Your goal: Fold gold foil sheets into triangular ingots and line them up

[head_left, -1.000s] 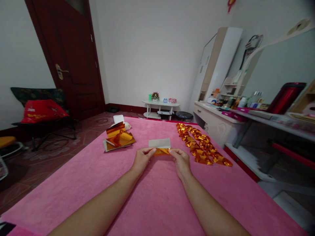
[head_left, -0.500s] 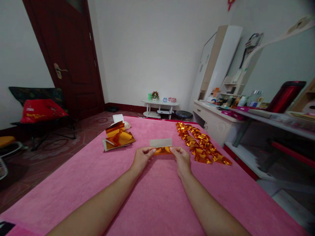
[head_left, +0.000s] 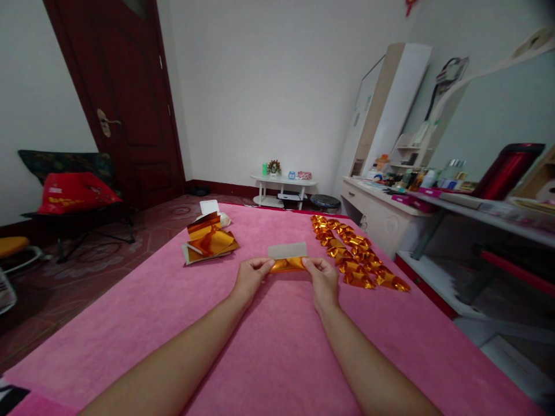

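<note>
A sheet of gold foil paper (head_left: 288,264) is held at both ends, low over the pink cloth. Its near part is folded gold side out, and its pale backing shows as a flat strip on the far side. My left hand (head_left: 251,279) pinches the left end, thumb on top. At the right end, my right hand (head_left: 323,279) pinches it the same way. To the left lies a stack of gold foil sheets (head_left: 212,242), some curled up. On the right, several folded gold foil pieces (head_left: 355,249) lie in two rows.
The pink cloth (head_left: 277,346) covers the surface under my arms. A white container (head_left: 209,207) stands behind the foil stack. Beyond the right edge are a white dresser (head_left: 381,208) and a desk with bottles. A chair with a red bag (head_left: 76,193) stands left.
The foil's gold part shows a little wider between my hands, and its pale strip tilts slightly. Both hands keep their pinch. The whole view has shifted a little.
</note>
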{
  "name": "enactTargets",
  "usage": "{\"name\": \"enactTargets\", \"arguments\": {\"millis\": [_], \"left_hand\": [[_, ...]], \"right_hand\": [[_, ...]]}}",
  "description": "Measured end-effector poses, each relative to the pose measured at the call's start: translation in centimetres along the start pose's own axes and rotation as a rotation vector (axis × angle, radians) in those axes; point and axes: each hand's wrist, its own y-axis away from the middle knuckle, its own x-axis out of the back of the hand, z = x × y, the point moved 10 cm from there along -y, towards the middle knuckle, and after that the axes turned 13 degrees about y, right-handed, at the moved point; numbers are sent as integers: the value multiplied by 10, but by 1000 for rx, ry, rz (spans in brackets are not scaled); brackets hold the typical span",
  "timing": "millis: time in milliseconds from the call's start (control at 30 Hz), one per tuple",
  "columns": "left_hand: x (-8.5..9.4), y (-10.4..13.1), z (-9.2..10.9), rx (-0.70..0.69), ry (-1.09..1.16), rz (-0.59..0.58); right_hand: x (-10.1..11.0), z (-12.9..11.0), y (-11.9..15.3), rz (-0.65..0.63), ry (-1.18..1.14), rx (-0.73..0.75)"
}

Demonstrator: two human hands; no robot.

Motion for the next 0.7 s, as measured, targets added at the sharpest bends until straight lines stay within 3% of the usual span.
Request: {"name": "enactTargets", "arguments": {"millis": [700], "left_hand": [[7, -1, -5, -8, 26, 42]], "right_hand": [[-1, -8, 1, -4, 84, 81]]}}
